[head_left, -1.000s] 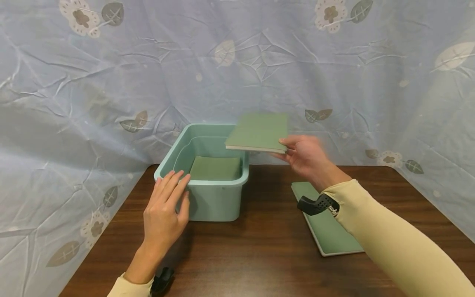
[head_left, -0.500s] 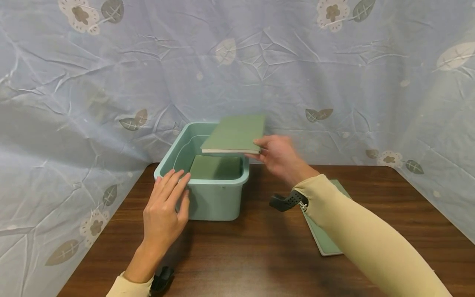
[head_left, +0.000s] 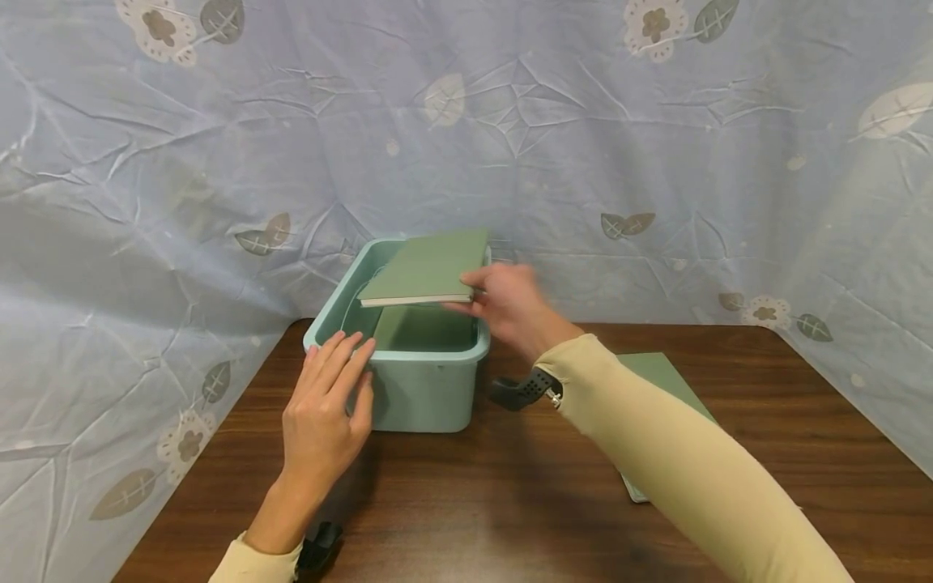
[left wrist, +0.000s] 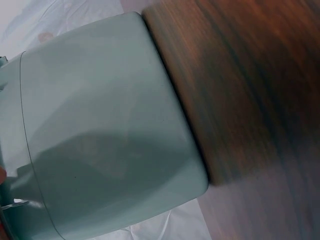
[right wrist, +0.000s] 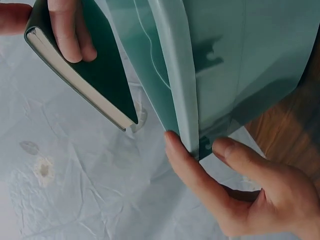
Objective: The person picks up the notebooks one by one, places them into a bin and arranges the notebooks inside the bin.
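Note:
In the head view my right hand [head_left: 513, 304] pinches a green hardcover notebook [head_left: 426, 265] by its near right corner, thumb on top and fingers below. The notebook lies nearly flat in the air over the pale teal plastic bin [head_left: 423, 397]. In the right wrist view, the fingers [right wrist: 65, 30] press against its cover and its pages face down-left. My left hand [head_left: 324, 417] rests its straight fingertips on the bin's near-left rim. The right wrist view shows that thumb near the outer wall. Inside the bin lies another green notebook [head_left: 394, 325], partly hidden by the held one.
A further green notebook [head_left: 659, 374] lies on the dark wooden table [head_left: 452, 510] to the right, partly covered by my right sleeve [head_left: 678, 453]. Behind the table hangs a pale floral cloth [head_left: 554, 178]. The left wrist view shows mainly the bin's outer wall [left wrist: 110, 120].
My right hand has carried the notebook leftward, from beside the bin to above its opening. The left hand has stayed on the rim.

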Action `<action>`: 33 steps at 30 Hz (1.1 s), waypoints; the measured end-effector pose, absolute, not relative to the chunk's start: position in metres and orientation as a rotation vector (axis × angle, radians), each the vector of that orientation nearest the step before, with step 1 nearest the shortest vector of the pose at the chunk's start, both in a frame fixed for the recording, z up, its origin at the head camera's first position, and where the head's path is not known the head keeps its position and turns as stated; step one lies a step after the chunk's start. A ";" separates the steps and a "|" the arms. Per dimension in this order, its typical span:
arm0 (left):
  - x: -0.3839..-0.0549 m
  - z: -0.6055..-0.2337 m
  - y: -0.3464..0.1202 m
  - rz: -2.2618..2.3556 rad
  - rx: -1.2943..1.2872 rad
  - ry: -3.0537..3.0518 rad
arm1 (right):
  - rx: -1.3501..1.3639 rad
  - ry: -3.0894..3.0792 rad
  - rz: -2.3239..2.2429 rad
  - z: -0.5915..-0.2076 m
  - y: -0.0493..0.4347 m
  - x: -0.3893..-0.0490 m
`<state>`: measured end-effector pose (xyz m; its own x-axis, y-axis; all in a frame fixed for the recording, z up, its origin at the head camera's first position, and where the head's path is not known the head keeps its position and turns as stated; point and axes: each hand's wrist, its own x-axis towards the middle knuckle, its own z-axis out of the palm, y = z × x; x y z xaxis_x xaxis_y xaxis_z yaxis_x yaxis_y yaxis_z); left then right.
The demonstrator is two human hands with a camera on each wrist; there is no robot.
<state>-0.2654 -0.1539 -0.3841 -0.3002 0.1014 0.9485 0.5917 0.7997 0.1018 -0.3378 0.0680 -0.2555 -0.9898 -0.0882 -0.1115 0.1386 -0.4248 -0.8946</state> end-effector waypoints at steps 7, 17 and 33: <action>-0.267 -0.384 -0.153 -0.528 -0.539 -1.837 | 0.063 1.611 -2.518 -0.256 0.056 -0.339; -0.265 -0.383 -0.156 -0.518 -0.520 -1.842 | 0.091 1.591 -2.527 -0.256 0.039 -0.341; -0.265 -0.383 -0.154 -0.521 -0.530 -1.847 | 0.224 1.648 -2.484 -0.272 0.020 -0.353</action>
<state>-0.2653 -0.1537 -0.3835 -0.3085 0.1090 0.9450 0.5870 0.8035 0.0989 -0.3526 0.0199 -0.2723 -0.9773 -0.0436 -0.2074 0.2080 -0.3842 -0.8995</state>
